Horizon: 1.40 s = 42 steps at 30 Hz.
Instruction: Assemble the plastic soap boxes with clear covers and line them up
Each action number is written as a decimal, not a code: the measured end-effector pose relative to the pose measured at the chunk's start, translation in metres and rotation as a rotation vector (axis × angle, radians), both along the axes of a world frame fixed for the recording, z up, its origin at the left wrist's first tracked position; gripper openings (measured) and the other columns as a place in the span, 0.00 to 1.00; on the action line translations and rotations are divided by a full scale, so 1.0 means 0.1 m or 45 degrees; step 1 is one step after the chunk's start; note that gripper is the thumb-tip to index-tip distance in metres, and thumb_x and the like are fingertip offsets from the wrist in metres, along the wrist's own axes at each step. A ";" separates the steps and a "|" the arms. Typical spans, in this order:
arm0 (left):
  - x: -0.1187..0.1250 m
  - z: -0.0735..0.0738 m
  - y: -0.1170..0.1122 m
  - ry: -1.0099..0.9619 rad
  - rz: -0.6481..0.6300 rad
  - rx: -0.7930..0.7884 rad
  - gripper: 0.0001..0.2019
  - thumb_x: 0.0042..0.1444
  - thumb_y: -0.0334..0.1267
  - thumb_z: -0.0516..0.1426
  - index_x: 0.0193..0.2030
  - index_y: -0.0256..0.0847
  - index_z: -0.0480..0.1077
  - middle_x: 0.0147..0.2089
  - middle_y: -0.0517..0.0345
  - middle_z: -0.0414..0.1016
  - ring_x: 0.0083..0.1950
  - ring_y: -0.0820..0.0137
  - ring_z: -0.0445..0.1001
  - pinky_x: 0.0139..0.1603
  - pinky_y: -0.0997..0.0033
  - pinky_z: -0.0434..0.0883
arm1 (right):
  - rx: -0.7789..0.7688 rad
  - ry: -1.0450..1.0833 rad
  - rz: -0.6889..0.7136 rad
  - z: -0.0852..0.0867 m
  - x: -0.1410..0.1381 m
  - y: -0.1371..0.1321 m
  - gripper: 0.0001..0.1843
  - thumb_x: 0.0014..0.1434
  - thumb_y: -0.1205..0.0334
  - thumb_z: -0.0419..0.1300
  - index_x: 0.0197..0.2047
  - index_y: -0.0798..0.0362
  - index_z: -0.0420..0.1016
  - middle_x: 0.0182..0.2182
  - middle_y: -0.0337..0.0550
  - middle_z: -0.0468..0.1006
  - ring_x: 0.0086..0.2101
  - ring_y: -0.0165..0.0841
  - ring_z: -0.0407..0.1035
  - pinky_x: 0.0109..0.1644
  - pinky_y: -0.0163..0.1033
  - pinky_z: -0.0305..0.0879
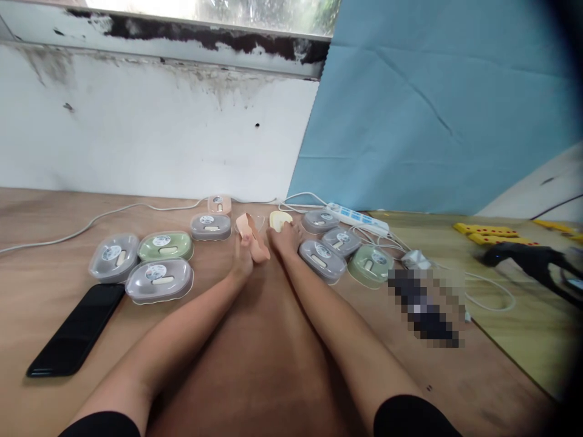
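Both my arms stretch forward over a brown wooden table point(255, 364). My left hand point(243, 255) is closed on a peach-coloured soap box part point(252, 233), held tilted up off the table. My right hand point(286, 238) rests with its fingers curled on a pale yellow soap box point(279, 219) just behind it. Several lidded soap boxes lie around: grey ones point(159, 280) and a green one point(165, 245) to the left, a grey one point(210, 226) and a peach one point(219, 204) behind, and grey ones point(322, 260) and a green one point(371, 264) to the right.
A black phone point(75, 331) lies face up at the near left. A white power strip point(357, 218) with white cables sits at the back right. Yellow blocks point(485, 233) and a dark object point(528, 258) lie on a lighter table at the right. A white wall and blue sheet stand behind.
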<state>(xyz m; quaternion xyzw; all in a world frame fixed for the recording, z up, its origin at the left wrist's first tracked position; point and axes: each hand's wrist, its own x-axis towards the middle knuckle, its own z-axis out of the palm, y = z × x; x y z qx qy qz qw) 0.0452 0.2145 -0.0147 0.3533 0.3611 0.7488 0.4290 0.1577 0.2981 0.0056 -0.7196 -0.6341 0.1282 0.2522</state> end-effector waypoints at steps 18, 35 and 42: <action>0.05 0.02 -0.01 -0.037 -0.089 0.022 0.35 0.52 0.65 0.61 0.56 0.38 0.69 0.52 0.46 0.78 0.55 0.55 0.77 0.54 0.57 0.75 | -0.087 -0.182 0.212 0.04 0.00 -0.13 0.33 0.57 0.48 0.61 0.63 0.55 0.68 0.71 0.57 0.55 0.69 0.57 0.47 0.69 0.60 0.47; 0.01 0.16 0.09 0.262 -0.123 -0.450 0.24 0.64 0.55 0.53 0.48 0.36 0.78 0.48 0.46 0.83 0.55 0.56 0.80 0.62 0.55 0.72 | 0.156 -0.231 0.168 -0.05 0.23 -0.13 0.34 0.66 0.56 0.51 0.70 0.65 0.59 0.73 0.64 0.50 0.72 0.55 0.40 0.72 0.66 0.34; 0.24 0.21 0.48 0.650 -0.030 -0.494 0.26 0.69 0.51 0.44 0.45 0.34 0.77 0.45 0.43 0.83 0.47 0.58 0.82 0.52 0.59 0.76 | 0.729 0.196 0.478 -0.06 0.41 -0.27 0.27 0.72 0.54 0.40 0.61 0.58 0.70 0.60 0.56 0.73 0.63 0.39 0.63 0.68 0.46 0.56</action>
